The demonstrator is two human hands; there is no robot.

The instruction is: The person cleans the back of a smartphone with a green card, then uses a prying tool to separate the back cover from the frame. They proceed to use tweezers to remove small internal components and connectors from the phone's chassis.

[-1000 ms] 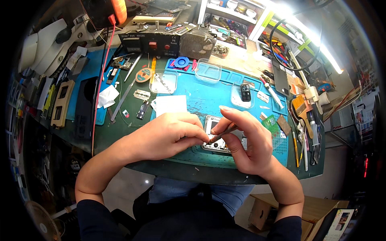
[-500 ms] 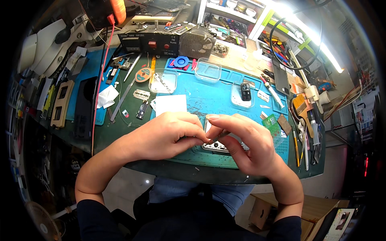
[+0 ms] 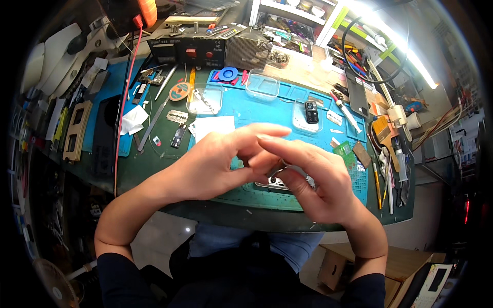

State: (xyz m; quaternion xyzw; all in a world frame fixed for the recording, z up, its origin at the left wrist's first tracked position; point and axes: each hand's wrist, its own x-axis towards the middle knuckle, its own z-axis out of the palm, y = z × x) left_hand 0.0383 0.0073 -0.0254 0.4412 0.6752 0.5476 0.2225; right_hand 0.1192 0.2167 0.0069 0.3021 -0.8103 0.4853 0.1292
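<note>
Both hands meet above the near middle of a blue work mat (image 3: 246, 110). Between the thumb and fingers of my right hand (image 3: 321, 179) is a small, thin, shiny piece (image 3: 278, 168); its kind is not plain. My left hand (image 3: 215, 167) is closed at the same spot, thumb and fingers drawn together and the index finger reaching over toward the right hand. Whatever its fingertips pinch is hidden. Just below the hands lies an opened, silver-edged phone frame (image 3: 280, 188), largely covered by them.
Clear plastic boxes (image 3: 263, 85) stand toward the back, one holding a black camera module (image 3: 311, 112). A white paper (image 3: 215, 127) lies beyond my left hand. Tools and a syringe (image 3: 400, 163) line the right edge. A solder reel (image 3: 179, 91) sits on the left, before a black device (image 3: 197, 51).
My left index finger has lifted and stretched over toward my right hand. The thin piece now shows more between the fingers. The whole view has shifted slightly.
</note>
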